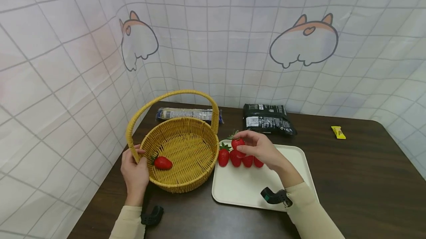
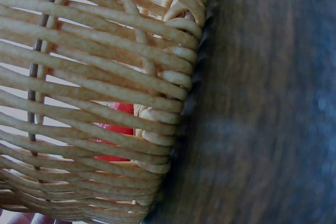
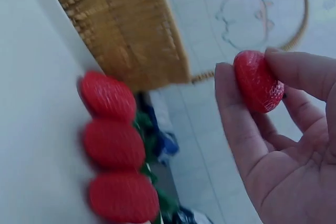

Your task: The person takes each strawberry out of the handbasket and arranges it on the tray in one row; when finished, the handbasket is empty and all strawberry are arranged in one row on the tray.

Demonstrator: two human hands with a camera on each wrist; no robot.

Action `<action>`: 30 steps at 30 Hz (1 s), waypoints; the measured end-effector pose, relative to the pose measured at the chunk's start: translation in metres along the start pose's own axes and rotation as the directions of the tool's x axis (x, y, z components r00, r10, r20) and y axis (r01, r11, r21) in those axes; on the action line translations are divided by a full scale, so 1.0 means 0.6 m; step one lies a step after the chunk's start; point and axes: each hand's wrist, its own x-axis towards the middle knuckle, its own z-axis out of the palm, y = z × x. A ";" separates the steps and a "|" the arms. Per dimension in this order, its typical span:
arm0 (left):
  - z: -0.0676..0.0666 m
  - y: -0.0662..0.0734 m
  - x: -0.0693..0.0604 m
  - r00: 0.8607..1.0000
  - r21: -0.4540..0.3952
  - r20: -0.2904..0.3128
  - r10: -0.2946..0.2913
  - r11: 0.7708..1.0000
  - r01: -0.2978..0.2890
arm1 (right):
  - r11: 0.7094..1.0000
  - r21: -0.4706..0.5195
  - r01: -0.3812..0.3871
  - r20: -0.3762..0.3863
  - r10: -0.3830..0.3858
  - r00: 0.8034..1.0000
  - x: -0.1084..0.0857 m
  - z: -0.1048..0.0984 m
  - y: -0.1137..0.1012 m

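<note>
My left hand (image 1: 134,172) grips the yellow wicker basket (image 1: 191,186) at the left foot of its arched handle. Inside the basket, a strawberry (image 1: 163,163) lies near the left wall; its red shows through the weave in the left wrist view. Above the cream tray (image 1: 237,193), my right hand (image 1: 264,152) pinches another strawberry (image 3: 257,81) between thumb and fingers, clear of the tray. Beneath it, several strawberries lie in a row along the tray's far left part, among them a leftmost strawberry (image 1: 223,157) with green leaves. The right hand partly covers this row.
Behind the basket lies a long clear packet (image 1: 186,113). A black packet (image 1: 269,119) sits beyond the tray, and a small yellow wrapper (image 1: 338,132) is farther right. Grid-patterned curtain (image 1: 229,47) closes off the dark wooden table (image 1: 359,180) at the back and left.
</note>
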 end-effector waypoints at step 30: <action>-0.001 0.004 -0.001 1.000 0.016 0.012 -0.019 1.000 0.019 | 0.998 -0.047 -0.048 -0.186 0.038 0.982 -0.068 -0.152 0.042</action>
